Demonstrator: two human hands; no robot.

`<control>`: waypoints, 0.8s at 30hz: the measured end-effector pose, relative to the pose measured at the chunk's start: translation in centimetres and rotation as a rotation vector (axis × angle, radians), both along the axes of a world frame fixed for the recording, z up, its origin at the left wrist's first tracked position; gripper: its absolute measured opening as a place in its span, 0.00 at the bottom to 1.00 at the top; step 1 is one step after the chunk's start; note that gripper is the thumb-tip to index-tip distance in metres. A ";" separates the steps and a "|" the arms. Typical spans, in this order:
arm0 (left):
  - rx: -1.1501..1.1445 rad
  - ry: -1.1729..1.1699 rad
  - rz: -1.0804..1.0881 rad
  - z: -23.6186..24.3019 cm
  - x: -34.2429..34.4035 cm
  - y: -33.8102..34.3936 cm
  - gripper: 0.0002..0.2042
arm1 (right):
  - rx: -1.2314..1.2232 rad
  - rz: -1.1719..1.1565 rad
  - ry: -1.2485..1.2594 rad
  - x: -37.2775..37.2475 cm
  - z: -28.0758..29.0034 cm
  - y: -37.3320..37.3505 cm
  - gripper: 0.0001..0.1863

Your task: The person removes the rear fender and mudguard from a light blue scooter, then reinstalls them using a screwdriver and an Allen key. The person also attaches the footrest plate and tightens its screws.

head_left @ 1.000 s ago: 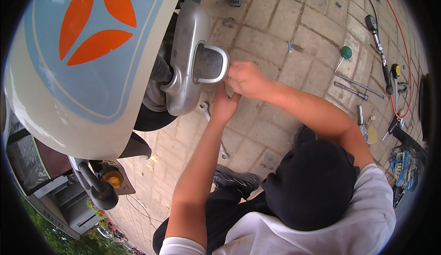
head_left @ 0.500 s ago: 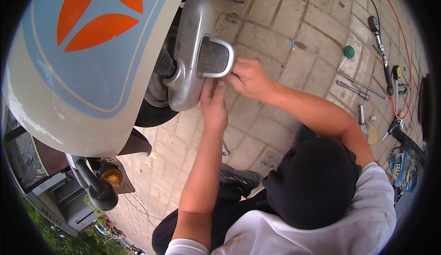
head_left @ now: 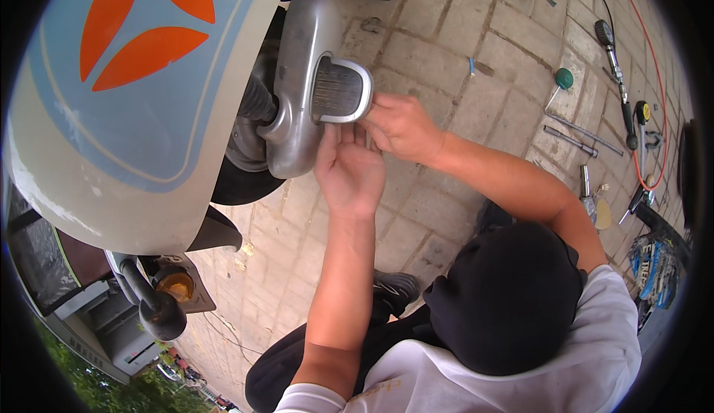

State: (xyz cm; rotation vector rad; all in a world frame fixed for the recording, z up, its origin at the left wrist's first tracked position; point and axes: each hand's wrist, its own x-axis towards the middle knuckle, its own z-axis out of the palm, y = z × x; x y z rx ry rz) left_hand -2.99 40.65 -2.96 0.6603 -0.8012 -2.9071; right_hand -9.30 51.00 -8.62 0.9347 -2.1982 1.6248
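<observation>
A U-shaped silver footrest (head_left: 366,86) with a dark ribbed pad sticks out from the grey metal housing (head_left: 301,63) of a scooter. At its outer lower corner, my right hand (head_left: 407,127) is closed with fingertips against the rim. Just beneath, my left hand (head_left: 351,175) is turned palm up with its fingers stretched out toward the footrest's underside. Its fingertips are partly hidden behind the rim and beside my right fingers. Nothing shows in the left palm. To the left is the scooter's cream and light blue body panel (head_left: 160,123) with orange leaf shapes.
On the paving at right lie a green-handled tool (head_left: 563,78), a metal socket bar (head_left: 571,141), a gauge (head_left: 604,34) with a hose and a red cable (head_left: 660,63). My black-clad knee (head_left: 506,294) is bent below my right arm. An amber lamp (head_left: 177,286) hangs at lower left.
My left hand has rolled from a pinch under the footrest to palm up, and its forearm has shifted right. The right hand stays at the rim. The scooter appears slightly farther left.
</observation>
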 end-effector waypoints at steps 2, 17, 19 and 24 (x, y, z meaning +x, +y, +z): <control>-0.052 -0.053 -0.006 0.0 -0.1 -0.2 0.17 | -0.006 0.012 -0.007 -0.1 -0.4 -0.1 0.07; -0.024 -0.063 -0.016 0.4 0.1 -0.2 0.20 | -0.011 0.060 -0.073 0.0 -0.6 0.0 0.08; -0.036 -0.061 -0.020 0.4 0.1 -0.3 0.21 | -0.016 0.064 -0.055 -0.2 -0.4 0.1 0.10; -0.060 -0.066 -0.025 0.4 0.2 -0.4 0.21 | -0.128 0.165 -0.409 -0.5 0.5 0.1 0.08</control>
